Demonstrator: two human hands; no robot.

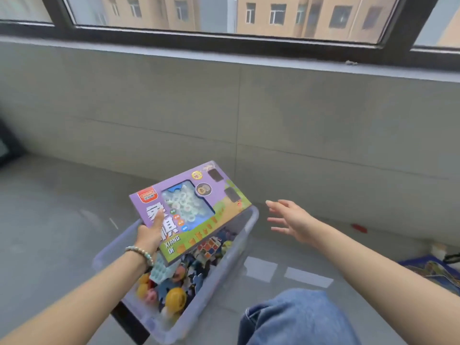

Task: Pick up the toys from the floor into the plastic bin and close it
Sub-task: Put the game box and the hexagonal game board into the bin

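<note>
Floor (54, 210): bin (225, 275), box (199, 192) above, L hand (148, 235)

**Stuff you can't really make out here**

The game box (189, 210) hides the far half of the plastic bin (255, 216), and the toys (174, 296) under it are a blurry jumble. The left hand (149, 235) only shows a thumb on top; its fingers are under the box. The small red thing (359, 227) at middle right is too blurry to tell. The dark shape (6, 145) at the left edge and the blue patterned thing (433, 270) at lower right are both cut off.
</note>
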